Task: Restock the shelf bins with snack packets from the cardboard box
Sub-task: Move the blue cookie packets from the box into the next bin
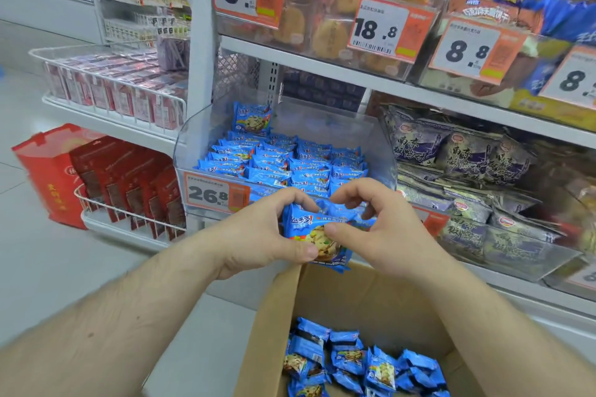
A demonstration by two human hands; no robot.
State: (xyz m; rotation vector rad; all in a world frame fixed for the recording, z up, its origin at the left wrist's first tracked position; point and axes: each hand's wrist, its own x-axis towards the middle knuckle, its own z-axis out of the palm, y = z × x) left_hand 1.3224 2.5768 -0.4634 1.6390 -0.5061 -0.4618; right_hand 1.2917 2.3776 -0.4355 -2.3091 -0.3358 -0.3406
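Item: blue snack packets (317,232), small bunch, count unclear to us. Our left hand (258,232) and right hand (383,229) both pinch it, fingers curled round. Clear bin (371,135) just beyond fingertips, part-filled. Cardboard box (371,300) below fingers, more packets inside.

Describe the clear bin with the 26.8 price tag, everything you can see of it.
The clear bin looks like transparent plastic, with a rounded front left corner and tall glossy walls. It sits on a lower white shelf, left of a bin of purple packets. Inside, blue snack packets lie in rows, one standing upright at the back left. An orange and white price tag reading 26.8 is on its front. Both hands hold a blue packet just in front of it.
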